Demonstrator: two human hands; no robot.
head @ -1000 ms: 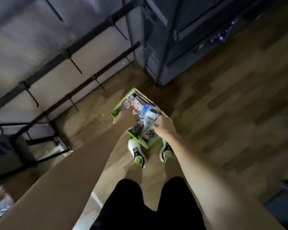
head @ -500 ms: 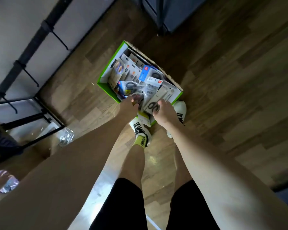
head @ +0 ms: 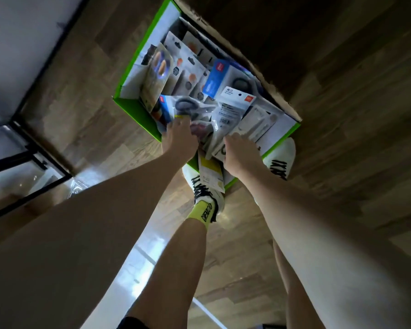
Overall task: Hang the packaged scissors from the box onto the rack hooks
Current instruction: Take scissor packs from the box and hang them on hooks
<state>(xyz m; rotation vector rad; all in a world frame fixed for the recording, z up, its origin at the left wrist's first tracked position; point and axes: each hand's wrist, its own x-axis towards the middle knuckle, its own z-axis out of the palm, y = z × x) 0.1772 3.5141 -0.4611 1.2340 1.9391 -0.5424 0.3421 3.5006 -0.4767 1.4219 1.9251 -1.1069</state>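
The green-edged cardboard box (head: 138, 67) lies on the wood floor, full of several packaged scissors. My left hand (head: 179, 137) reaches into its near corner, fingertips on a clear packet with grey-handled scissors (head: 186, 106); whether it grips is hidden. My right hand (head: 241, 151) curls its fingers over the lower edge of a white scissors packet (head: 226, 119) at the box's near side. A yellow-and-white packet (head: 210, 172) hangs over the box's near edge between my hands. Only the rack's black base frame (head: 33, 155) shows, at the left; no hooks are in view.
My feet in white shoes (head: 279, 160) and yellow socks (head: 204, 210) stand right against the box's near edge. A white wall (head: 17, 43) runs along the left. Wood floor (head: 354, 115) spreads to the right and beyond the box.
My head has dropped closer to the box, so the rack bars and hooks left the view. Both hands have slid toward the box's near edge and settled on packets there.
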